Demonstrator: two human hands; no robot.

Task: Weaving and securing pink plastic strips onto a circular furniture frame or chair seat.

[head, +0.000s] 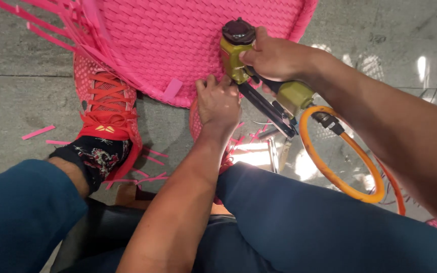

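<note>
A pink woven wicker panel (188, 40) with a curved edge lies on the floor in front of me. My right hand (274, 55) grips a yellow-green pneumatic stapler (238, 55), its nose pressed against the panel's edge. My left hand (218, 101) rests on the rim just left of the stapler nose, fingers pressing the weave. Loose pink strips (51, 23) stick out from the panel's upper left. An orange air hose (330, 162) loops from the stapler's handle.
My red shoe (107, 111) is planted under the panel at left; both knees in blue trousers fill the bottom. Cut pink strip scraps (39, 132) lie on the grey concrete floor (16, 86). A glossy wet patch is at right.
</note>
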